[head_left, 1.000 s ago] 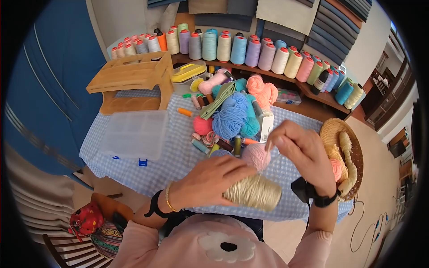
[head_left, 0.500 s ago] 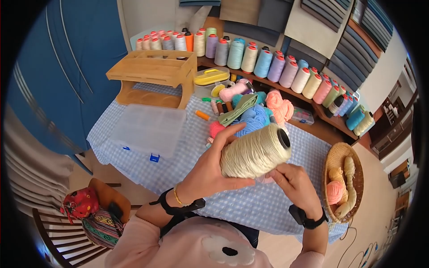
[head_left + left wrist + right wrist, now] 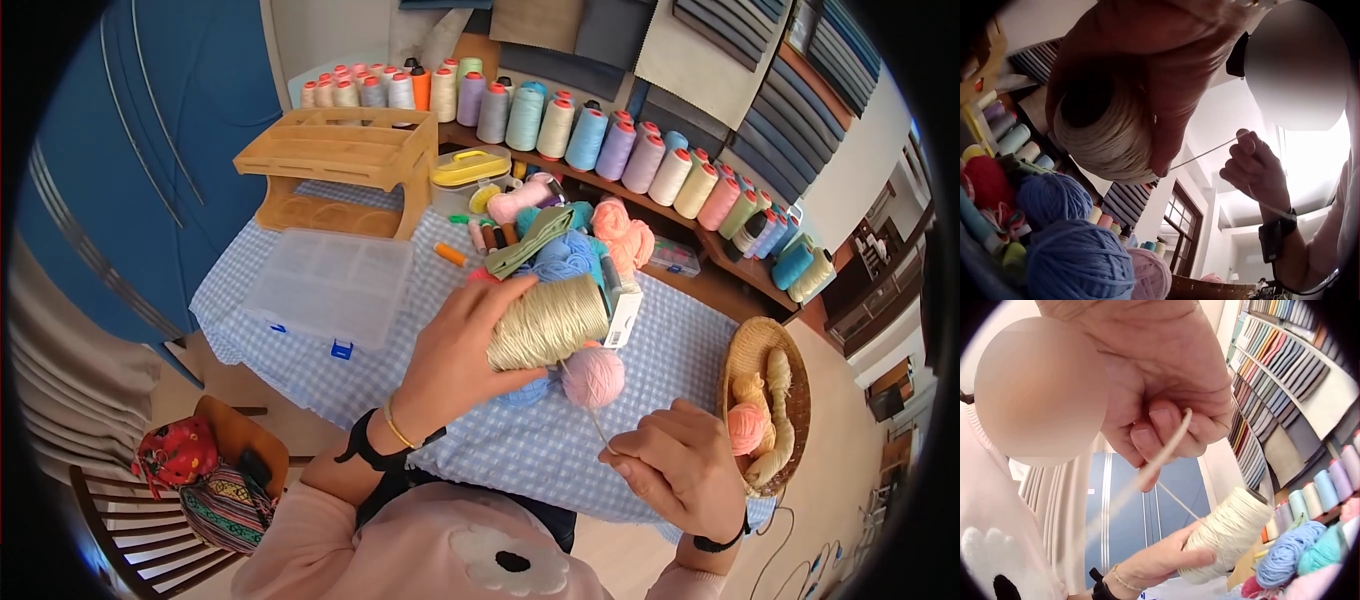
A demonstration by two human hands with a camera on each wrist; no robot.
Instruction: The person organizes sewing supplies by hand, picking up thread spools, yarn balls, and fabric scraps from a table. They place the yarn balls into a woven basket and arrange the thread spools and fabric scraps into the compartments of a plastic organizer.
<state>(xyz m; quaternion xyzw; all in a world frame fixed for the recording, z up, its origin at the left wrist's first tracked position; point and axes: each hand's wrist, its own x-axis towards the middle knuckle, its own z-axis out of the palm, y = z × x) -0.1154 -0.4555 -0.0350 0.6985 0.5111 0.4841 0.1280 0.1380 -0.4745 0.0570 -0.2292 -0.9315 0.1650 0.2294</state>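
Observation:
My left hand (image 3: 455,345) grips a large cone of cream yarn (image 3: 550,322), thumb beneath and fingers over the top, held above the table. A strand of the yarn (image 3: 597,425) runs taut from the cone down to my right hand (image 3: 680,468), which pinches it between thumb and curled fingers. In the right wrist view the strand's loose length (image 3: 1147,469) trails out past the curled fingers (image 3: 1163,425). The cone's dark hollow end (image 3: 1088,103) faces the left wrist camera. Just beyond the cone lie a pink yarn ball (image 3: 593,377) and a blue yarn ball (image 3: 1079,262).
A heap of yarn with a blue skein (image 3: 565,257) and small spools covers the table's middle. A wooden rack (image 3: 335,150) and a clear plastic box (image 3: 330,290) stand at left. A wicker basket (image 3: 735,365) holds yarn at right. Thread cones (image 3: 585,140) line the back shelf.
The cone was turned and lifted, then lowered slightly and tilted back. My right hand has moved from close by the cone down and to the right, drawing the strand out.

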